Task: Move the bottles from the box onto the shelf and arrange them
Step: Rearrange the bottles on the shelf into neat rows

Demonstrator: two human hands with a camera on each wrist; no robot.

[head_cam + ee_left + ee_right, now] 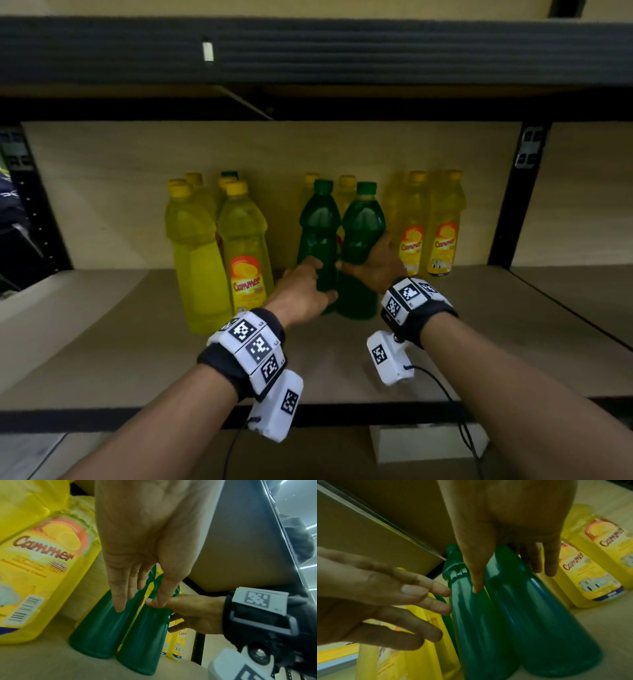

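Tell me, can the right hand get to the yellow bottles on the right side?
Probably yes. The right hand is around a green bottle, and the yellow bottles stand just beside it with nothing between.

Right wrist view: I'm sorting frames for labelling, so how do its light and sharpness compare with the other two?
Right wrist view: dim, the two green plastic bottles smeared by blur. Left wrist view: brighter, the yellow bottle's label legible though soft. Head view: shelf evenly lit, upper edge dark, straight lines bowed by the wide lens.

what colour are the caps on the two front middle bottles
Green caps, matching the bottles; clearest in the head view.
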